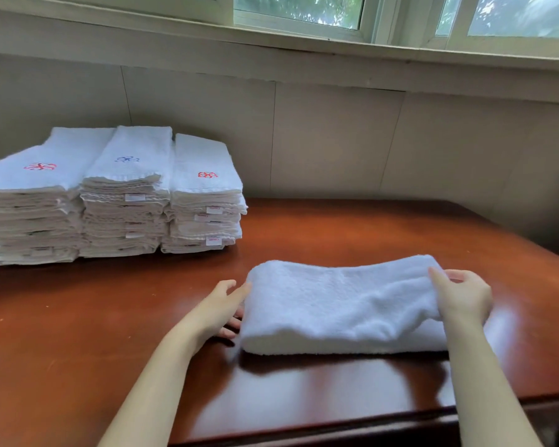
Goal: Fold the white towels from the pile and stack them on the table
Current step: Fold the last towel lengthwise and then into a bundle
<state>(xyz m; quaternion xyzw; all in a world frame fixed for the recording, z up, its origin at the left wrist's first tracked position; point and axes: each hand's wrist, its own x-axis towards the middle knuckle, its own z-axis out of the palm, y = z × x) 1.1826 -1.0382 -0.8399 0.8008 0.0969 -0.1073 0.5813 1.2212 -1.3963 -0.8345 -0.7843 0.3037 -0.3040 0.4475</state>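
While our left hand (220,309) rests straight-fingered against the folded white towel (339,304), our right hand (462,296) pinches its other end; three white towel stacks (110,195) share the reddish-brown wooden table (110,317).

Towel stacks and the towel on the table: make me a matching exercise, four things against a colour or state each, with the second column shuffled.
Things:
1. left towel stack
2. middle towel stack
3. half-folded towel
4. table

Colours or states:
A. glossy reddish-brown
B. blue embroidery on top
C. plain white, gripped at one end by the right hand
D. red embroidery on top

Pairs: 1-D, 2-B, 3-C, 4-A.
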